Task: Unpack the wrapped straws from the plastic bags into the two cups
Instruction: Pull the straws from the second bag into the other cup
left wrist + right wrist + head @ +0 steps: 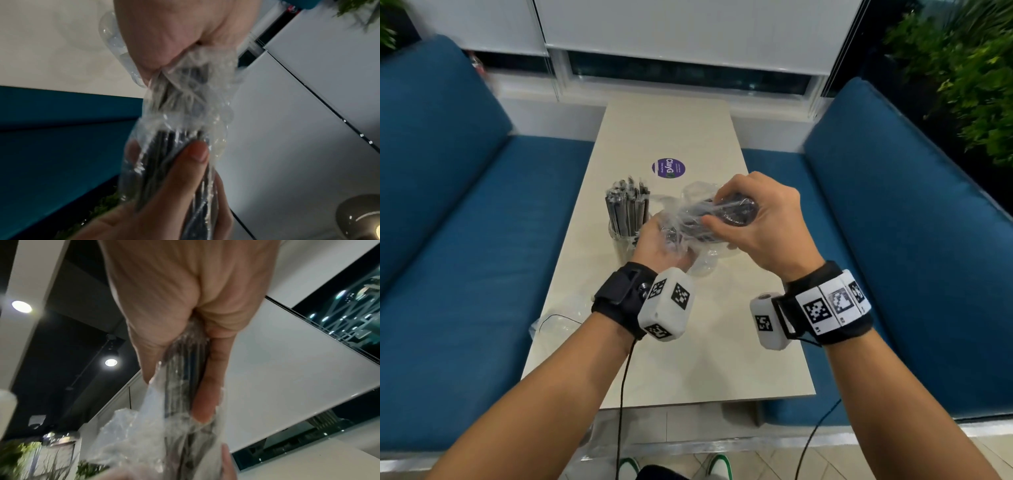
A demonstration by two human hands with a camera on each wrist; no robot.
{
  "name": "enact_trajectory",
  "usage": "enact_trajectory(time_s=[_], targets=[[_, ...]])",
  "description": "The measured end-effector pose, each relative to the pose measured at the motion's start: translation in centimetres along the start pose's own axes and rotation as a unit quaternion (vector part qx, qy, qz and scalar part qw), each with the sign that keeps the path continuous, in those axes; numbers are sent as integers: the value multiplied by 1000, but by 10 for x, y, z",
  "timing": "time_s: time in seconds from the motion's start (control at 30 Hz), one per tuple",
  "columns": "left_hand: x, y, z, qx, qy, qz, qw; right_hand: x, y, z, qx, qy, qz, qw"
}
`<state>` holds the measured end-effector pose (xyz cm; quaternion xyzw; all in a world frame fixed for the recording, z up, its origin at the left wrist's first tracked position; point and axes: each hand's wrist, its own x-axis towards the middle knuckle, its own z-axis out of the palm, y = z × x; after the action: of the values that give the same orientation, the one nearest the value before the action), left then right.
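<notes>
Above the middle of the table I hold a clear plastic bag [690,219] with a bundle of dark wrapped straws [736,210] inside. My left hand [659,243] grips the bag's near end from below. My right hand [753,219] wraps around its far end from above. In the left wrist view my thumb presses the straw bundle [164,164] through the crinkled bag [193,91]. The right wrist view has my fingers curled round the straws [183,369] in the bag [131,439]. A clear cup [621,240] packed with upright wrapped straws [627,207] stands to the left. A second clear cup [703,265] shows partly under my hands.
An empty crumpled plastic bag [558,322] lies at the table's [688,359] left edge. A round purple sticker [668,168] sits further back. Blue cushioned benches [482,240] flank the table on both sides. A window and white blinds [688,31] close the far end.
</notes>
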<state>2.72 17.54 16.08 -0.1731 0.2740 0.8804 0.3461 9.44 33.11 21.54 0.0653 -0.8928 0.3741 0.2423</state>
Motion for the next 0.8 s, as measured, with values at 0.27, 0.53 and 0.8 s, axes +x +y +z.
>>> enact_trajectory(time_s=[0.27, 0.53, 0.8], targets=[[32, -17, -31, 8, 3, -90, 996, 58, 6, -60, -55, 23, 84, 995], [78, -37, -46, 640, 184, 163, 728, 105, 30, -54, -119, -83, 100, 984], [131, -35, -53, 700, 152, 210, 665, 118, 56, -13, -179, -185, 72, 964]])
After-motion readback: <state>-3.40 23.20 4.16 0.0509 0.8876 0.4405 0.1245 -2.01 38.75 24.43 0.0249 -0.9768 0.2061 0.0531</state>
